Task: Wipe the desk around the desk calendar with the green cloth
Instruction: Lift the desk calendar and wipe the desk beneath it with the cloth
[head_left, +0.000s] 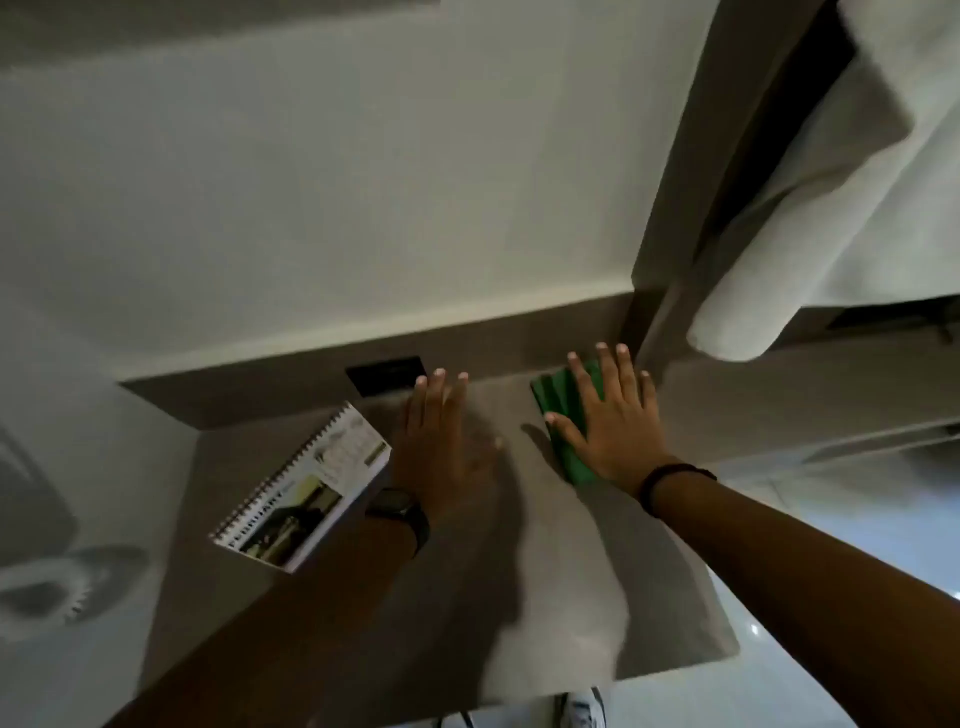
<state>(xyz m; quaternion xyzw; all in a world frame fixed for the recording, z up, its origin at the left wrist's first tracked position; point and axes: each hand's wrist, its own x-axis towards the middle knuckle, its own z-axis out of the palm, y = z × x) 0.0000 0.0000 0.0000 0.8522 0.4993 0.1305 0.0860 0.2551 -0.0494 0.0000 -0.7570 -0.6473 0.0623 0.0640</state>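
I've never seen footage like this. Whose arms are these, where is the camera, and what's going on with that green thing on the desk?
There is no machine here: these are a person's two bare arms, filmed by one wide-angle camera worn on the head, looking forward and down. That is why the walls look bent. The brown surface is a desk. The right hand lies flat, fingers spread, pressing a folded green cloth onto the desk near the back wall. The left hand, with a wristwatch, rests open on the desk and holds nothing. Beside it, to its left, stands a spiral-bound desk calendar showing February.
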